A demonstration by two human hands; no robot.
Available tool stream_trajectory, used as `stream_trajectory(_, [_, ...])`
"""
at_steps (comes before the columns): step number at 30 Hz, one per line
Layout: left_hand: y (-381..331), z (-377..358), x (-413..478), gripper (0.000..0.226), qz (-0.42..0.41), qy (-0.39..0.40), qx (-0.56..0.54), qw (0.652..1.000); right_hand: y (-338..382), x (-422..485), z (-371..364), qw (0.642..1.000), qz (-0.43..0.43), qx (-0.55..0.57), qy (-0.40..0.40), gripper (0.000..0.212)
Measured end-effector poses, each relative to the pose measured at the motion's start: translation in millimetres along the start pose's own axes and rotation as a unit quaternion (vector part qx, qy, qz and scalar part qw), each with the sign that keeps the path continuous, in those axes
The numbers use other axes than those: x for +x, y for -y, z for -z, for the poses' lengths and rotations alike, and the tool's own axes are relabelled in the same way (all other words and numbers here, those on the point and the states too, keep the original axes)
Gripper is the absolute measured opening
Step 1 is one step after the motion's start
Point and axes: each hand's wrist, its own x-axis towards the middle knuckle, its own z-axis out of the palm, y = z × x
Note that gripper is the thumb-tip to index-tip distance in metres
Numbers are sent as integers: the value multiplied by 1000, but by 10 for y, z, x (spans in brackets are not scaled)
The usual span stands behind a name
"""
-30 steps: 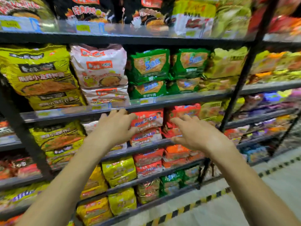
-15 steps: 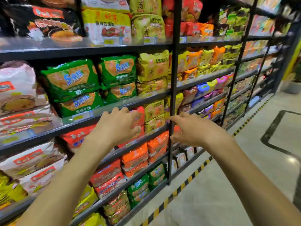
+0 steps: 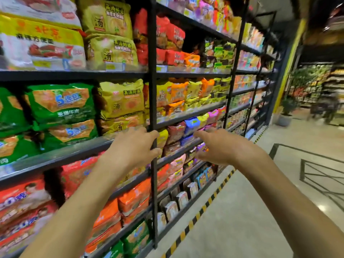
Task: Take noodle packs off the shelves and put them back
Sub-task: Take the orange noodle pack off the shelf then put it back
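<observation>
Both my arms are stretched out toward the noodle shelves (image 3: 78,151). My left hand (image 3: 133,146) is raised in front of the black upright post (image 3: 153,101), fingers loosely spread and slightly curled, palm facing the shelving; its fingertips overlap the post in the picture, but I cannot tell whether they touch it. It has nothing in it. My right hand (image 3: 221,146) hangs open just to the right of the post, fingers relaxed and pointing at the shelves, thumb toward the left; it is empty too, and apart from the packs.

The noodle packs are all on the shelves. Just above my left hand sit the yellow noodle packs (image 3: 122,101), stacked two high, with the green five-pack bags (image 3: 61,105) beside them on the left. Below that shelf, under my left forearm, lie red noodle packs (image 3: 24,198) and orange noodle packs (image 3: 134,200). Between my two hands, past the post, I see a dark red pack (image 3: 175,132) and a blue pack (image 3: 191,124) standing side by side on a narrower shelf, with a pink pack (image 3: 213,116) further along. On the top shelf are a large white and yellow bag (image 3: 42,41) and more red packs (image 3: 171,36).

A black-and-yellow striped line (image 3: 195,216) runs along the pale floor (image 3: 251,211) at the foot of the shelving. The far end of the aisle is blurred.
</observation>
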Motion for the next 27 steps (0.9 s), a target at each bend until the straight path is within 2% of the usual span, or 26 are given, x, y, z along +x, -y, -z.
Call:
stream_trajectory(5, [-488, -26, 612, 53, -14, 18, 11, 1000, -659, 313, -204, 1000, -13, 17, 4, 74])
stream_trajectory(11, [-1148, -105, 1304, 55, -30, 13, 24, 999, -1533, 641, -425, 1000, -16, 26, -5, 68])
stream_trajectory(18, [-2097, -185, 2098, 55, -3, 27, 26, 999, -2745, 1039, -647, 999, 8, 41, 14, 70])
stream_trajectory(21, [-2499, -175, 2441, 57, 8, 18, 30, 999, -3294, 1172, -694, 999, 26, 40, -10, 67])
stream_trajectory(25, [-3073, -278, 2832, 56, 21, -12, 41, 999, -3925, 1337, -852, 994, 55, 23, -96, 57])
stream_trajectory(27, [-3319, -353, 3011, 58, 20, -13, 48, 999, -4168, 1428, -954, 992, 65, 26, -101, 54])
